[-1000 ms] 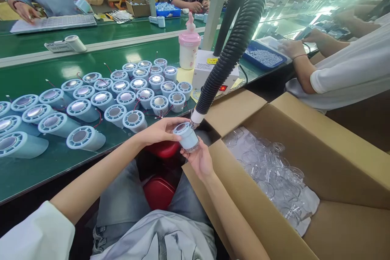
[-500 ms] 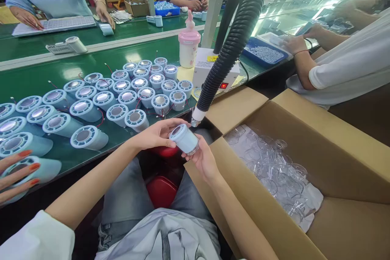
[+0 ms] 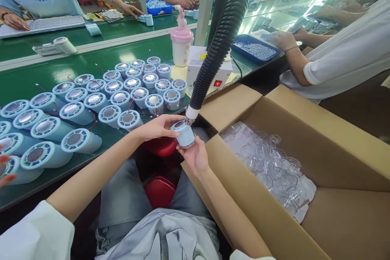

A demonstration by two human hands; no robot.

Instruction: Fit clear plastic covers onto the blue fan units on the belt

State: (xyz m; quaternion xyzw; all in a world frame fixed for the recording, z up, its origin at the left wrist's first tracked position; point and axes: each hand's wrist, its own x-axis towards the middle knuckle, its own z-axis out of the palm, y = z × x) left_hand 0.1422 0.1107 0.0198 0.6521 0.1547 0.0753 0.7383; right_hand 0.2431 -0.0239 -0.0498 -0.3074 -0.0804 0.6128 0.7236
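Gripping a light-blue cylinder point(image 3: 184, 135) between both hands, just under the white nozzle point(image 3: 191, 113) of a black ribbed hose point(image 3: 225, 28). Closed around the upper part with the left hand point(image 3: 157, 128), thumb on the near side; cupped and closed under the clear lower rim point(image 3: 186, 145) with the right hand point(image 3: 196, 157). Tilted, top face up toward the metal tip; hard to tell from here whether touching it or just beside it. Best to steady from below with the right hand, turn lightly with the left, and avoid pressing the rim against the tip or letting fingertips stray under it. Probably smooth-sided, so better to hold with spread fingers than with a pinch.

To the left on the green counter point(image 3: 18, 77), close rows of similar cylinders point(image 3: 74, 140), with thin red wires point(image 3: 94, 121) trailing among them, easy to snag with the left sleeve. Behind the hose, a pale control box point(image 3: 195, 65) with a lit red switch point(image 3: 217, 83), beside a pink-lidded bottle point(image 3: 182, 48). To the right, an open carton point(image 3: 304, 130) holding clear plastic pieces point(image 3: 274, 166), its near wall close to the right forearm and limiting elbow room. At the far left edge, a co-worker's blurred fingers point(image 3: 6, 178); farther right, a blue tray point(image 3: 248, 57) of small pellets near another worker's hand point(image 3: 284, 41).
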